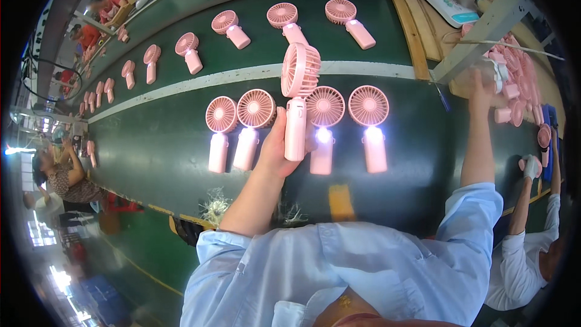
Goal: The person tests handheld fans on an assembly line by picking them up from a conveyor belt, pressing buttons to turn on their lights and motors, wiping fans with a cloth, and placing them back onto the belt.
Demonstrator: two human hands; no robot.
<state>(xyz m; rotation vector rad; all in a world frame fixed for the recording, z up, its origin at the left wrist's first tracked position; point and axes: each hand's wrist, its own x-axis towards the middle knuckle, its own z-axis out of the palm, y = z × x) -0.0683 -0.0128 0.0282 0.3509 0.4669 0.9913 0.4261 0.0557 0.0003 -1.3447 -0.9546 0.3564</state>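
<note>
My left hand (279,148) is closed around the handle of a pink handheld fan (295,127), held upright above the green work surface with its round cage at the top. Several similar pink fans lie in a row beneath and beside it, among them one fan (221,115) at the left end and another fan (368,108) at the right end. Bright lights glow on their handles. Stretched out to the right, my right hand (482,88) is at the edge of a heap of pink fans (514,75). Motion blur smears its fingers, so its grip is unclear.
A spaced line of pink fans (192,53) lies on the green belt (254,60) beyond a pale strip. Right of it are wooden boards (408,21), a metal post (490,21) and a blue pen (443,95). A co-worker's gloved hand (531,167) holds a fan at far right.
</note>
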